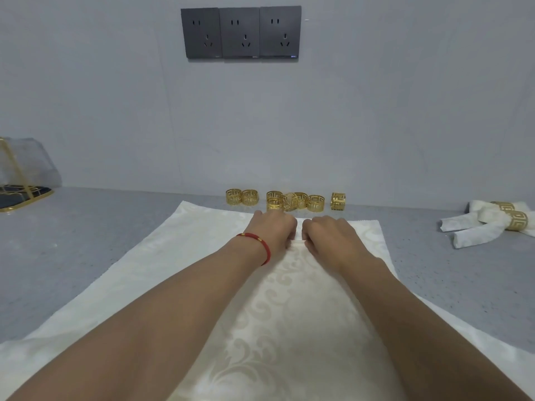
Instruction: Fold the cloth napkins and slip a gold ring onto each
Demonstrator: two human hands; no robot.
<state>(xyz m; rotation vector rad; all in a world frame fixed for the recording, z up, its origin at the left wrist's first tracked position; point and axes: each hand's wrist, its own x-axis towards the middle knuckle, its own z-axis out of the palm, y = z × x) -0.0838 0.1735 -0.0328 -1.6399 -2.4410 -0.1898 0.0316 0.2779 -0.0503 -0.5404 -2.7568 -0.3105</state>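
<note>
A cream damask napkin (162, 273) lies spread flat on the grey counter in front of me. My left hand (272, 228) and my right hand (330, 235) sit side by side near its far edge, both pinching a small raised fold of the cloth between them. Just beyond the napkin, along the wall, stand several gold rings (289, 201), one of them (338, 201) set apart to the right. At the far right lie two rolled napkins (477, 231), each with a gold ring (516, 220) around it.
The grey counter (86, 241) meets a pale wall with three dark power sockets (240, 31). A gold-framed wire stand (20, 186) with a dark base sits at the far left.
</note>
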